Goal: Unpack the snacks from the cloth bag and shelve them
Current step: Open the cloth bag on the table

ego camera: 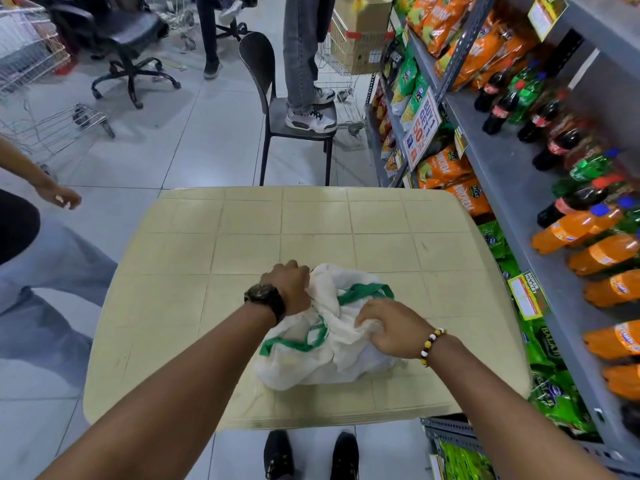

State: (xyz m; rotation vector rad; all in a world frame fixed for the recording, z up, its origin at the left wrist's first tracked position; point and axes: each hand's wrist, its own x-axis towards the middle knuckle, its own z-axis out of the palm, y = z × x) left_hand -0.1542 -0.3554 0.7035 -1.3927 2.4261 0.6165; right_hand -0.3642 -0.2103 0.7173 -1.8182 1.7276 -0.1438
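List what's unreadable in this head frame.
Head view:
- Cloth bag contents: hidden by its bunched fabric.
- Left hand fingertips: tucked behind its knuckles and the cloth.
- Shelf label: print too small, blurred.
- Orange soda bottles: cut off by the right edge.

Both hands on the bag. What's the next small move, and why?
Probably pull the two hands apart to spread the bag's mouth. The left hand and right hand each grip bunched fabric at the top of the cloth bag, which sits crumpled shut on the table. No snack is visible inside it or on the table yet.
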